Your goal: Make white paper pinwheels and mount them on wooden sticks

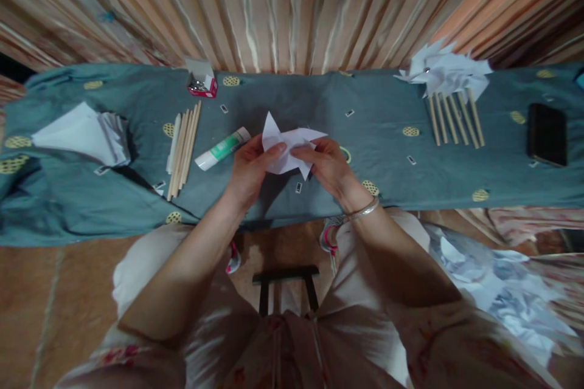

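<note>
A white paper pinwheel with pointed blades is held up over the middle of the cloth-covered table. My left hand grips its left side, thumb pressed on the paper near the centre. From the other side my right hand pinches it, the thumb also close to the middle. The fingers beneath the paper are hidden. Just left of my left hand lies a glue stick with a green label. Partly behind my right hand, a pale green ring-shaped thing shows on the cloth.
Wooden sticks and a small open box of metal pieces lie left of centre. A stack of white paper is farther left. Finished pinwheels on sticks and a black phone lie right. A bag of paper stands below.
</note>
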{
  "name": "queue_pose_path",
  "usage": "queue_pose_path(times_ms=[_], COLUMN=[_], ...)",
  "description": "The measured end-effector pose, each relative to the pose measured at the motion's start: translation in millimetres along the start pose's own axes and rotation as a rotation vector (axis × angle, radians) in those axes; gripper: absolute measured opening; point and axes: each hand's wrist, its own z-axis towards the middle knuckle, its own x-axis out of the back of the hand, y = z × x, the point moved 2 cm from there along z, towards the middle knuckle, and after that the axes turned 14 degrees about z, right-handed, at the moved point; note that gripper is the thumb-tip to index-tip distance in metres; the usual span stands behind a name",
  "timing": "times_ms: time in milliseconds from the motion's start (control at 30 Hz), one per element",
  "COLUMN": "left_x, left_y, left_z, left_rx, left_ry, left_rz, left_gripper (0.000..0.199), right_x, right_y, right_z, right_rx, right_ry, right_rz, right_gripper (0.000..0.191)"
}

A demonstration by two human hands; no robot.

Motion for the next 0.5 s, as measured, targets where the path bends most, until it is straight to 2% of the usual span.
queue_pose_path(times_ms=[200,300,400,500], left_x=[18.9,27.1,29.4,31.8], left_y=[3,6,11,16], left_z=[4,4,-1,-6], left_rx=[-0.012,-0.182,-0.359,-0.425], left_ry=[0.013,0.054,0.039,0.048], left_rz=[-0.015,0.212,0.483,0.583], left_gripper=[0.035,0.036,0.032,0.037], right_x=[10,15,17,16], right_y=[-9,-12,-15,-16], right_z=[4,6,5,5], right_rx=[0.009,-0.016,-0.044,-0.045], right_ry=[0.014,0.013,0.005,-0.012], right_rz=[0.040,0.029,0.015,0.000], right_gripper=[0.026,0.027,0.029,0.027])
